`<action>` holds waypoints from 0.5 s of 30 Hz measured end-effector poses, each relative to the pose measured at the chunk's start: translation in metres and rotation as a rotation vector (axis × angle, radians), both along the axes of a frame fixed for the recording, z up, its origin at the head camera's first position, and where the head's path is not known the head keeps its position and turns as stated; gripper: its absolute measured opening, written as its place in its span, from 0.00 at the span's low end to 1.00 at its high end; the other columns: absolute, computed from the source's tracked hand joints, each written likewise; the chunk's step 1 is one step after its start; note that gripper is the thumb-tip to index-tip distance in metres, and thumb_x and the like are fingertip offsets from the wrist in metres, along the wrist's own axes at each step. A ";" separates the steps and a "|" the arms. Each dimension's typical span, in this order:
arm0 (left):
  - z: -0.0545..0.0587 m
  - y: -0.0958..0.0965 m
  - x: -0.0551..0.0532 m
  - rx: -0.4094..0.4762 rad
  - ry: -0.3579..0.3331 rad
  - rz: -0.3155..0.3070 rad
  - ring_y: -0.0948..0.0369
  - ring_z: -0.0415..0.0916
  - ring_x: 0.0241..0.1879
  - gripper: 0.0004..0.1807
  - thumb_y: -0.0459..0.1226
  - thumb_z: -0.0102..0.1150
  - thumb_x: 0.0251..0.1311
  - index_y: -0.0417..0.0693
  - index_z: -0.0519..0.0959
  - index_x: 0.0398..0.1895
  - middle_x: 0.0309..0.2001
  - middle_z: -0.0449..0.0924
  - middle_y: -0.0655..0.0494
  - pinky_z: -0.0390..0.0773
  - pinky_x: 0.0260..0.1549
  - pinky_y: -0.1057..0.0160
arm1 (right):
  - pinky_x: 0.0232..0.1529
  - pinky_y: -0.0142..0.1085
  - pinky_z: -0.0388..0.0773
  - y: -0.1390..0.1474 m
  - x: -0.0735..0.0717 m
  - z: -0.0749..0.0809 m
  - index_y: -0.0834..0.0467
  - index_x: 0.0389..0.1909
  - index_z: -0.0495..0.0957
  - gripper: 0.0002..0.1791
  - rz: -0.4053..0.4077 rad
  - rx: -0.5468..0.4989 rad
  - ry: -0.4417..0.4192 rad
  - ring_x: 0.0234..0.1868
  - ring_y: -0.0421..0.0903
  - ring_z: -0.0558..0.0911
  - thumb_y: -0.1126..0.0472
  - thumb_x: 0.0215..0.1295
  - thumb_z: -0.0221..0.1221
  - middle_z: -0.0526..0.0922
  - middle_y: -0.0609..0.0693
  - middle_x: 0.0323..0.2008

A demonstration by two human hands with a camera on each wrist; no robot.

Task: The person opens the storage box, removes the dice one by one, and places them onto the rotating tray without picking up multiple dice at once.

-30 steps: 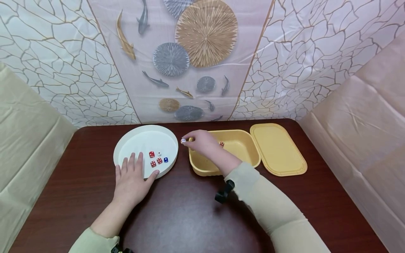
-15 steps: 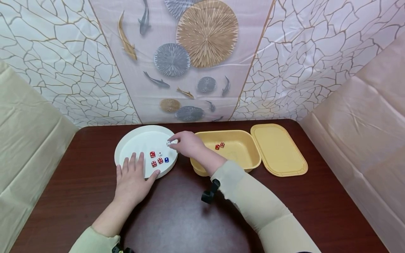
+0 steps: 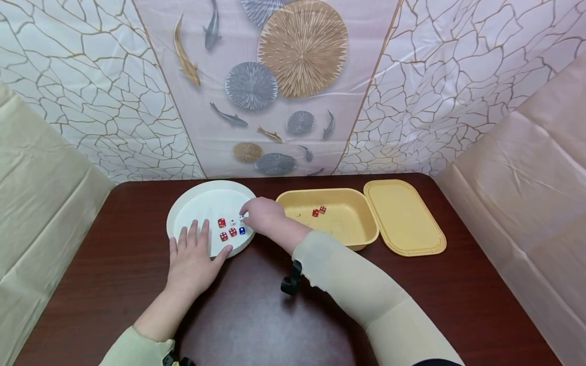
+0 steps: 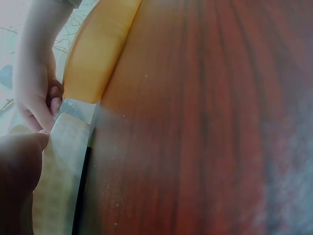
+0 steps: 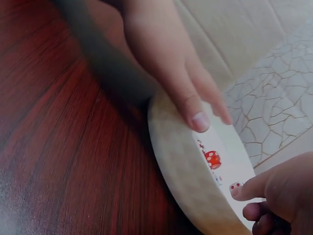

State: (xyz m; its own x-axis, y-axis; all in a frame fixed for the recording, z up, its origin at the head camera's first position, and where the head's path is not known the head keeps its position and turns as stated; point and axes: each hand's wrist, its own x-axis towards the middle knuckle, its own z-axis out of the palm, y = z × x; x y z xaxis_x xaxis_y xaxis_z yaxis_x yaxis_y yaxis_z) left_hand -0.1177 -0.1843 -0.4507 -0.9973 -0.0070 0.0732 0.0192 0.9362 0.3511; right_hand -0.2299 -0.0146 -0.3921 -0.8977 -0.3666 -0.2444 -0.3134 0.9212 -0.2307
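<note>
My right hand reaches over the right side of the round white tray and pinches a white die low above its floor. That die shows red pips at the fingertip in the right wrist view. Beside it in the tray lie three red dice, a small white die and a blue die. With fingers spread, my left hand rests over the tray's near left rim, its thumb along the front edge.
Right of the tray stands a yellow rectangular box holding two red dice. Its yellow lid lies flat to the right of it. All stand on a dark wooden table near the patterned back wall.
My right hand has moved left from the box's left rim to the tray and come down into it with the white die. The left hand stays in place.
</note>
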 end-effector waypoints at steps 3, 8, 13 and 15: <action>-0.001 0.000 0.000 -0.001 0.005 0.001 0.33 0.40 0.73 0.50 0.64 0.49 0.65 0.39 0.49 0.78 0.75 0.46 0.32 0.34 0.68 0.32 | 0.51 0.37 0.77 -0.004 -0.002 -0.003 0.43 0.54 0.84 0.15 0.013 0.041 0.002 0.48 0.40 0.78 0.51 0.70 0.59 0.84 0.41 0.52; -0.002 0.000 -0.001 -0.003 0.007 0.000 0.33 0.40 0.73 0.51 0.65 0.48 0.65 0.39 0.50 0.78 0.75 0.46 0.32 0.35 0.68 0.32 | 0.46 0.36 0.77 -0.010 -0.004 -0.008 0.42 0.55 0.84 0.15 0.021 0.096 -0.011 0.42 0.40 0.77 0.53 0.71 0.57 0.84 0.40 0.50; -0.002 0.000 -0.001 -0.005 0.007 -0.001 0.33 0.40 0.73 0.51 0.64 0.48 0.65 0.39 0.49 0.78 0.75 0.46 0.32 0.34 0.68 0.32 | 0.41 0.36 0.76 -0.013 -0.006 -0.013 0.41 0.51 0.84 0.13 0.035 0.139 0.009 0.38 0.41 0.77 0.55 0.72 0.55 0.83 0.41 0.43; -0.001 0.000 -0.001 -0.005 0.007 -0.001 0.33 0.40 0.73 0.50 0.64 0.49 0.65 0.39 0.50 0.78 0.75 0.46 0.32 0.34 0.68 0.32 | 0.39 0.36 0.76 -0.014 -0.007 -0.015 0.41 0.49 0.84 0.12 0.045 0.151 0.028 0.37 0.41 0.77 0.56 0.72 0.55 0.83 0.41 0.41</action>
State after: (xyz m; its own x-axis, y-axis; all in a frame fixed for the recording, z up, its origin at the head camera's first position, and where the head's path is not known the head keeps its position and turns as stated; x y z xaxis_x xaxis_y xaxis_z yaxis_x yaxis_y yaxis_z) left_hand -0.1191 -0.1847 -0.4521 -0.9968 -0.0058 0.0800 0.0223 0.9377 0.3466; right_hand -0.2368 -0.0281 -0.4067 -0.8882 -0.3681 -0.2751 -0.3599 0.9294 -0.0816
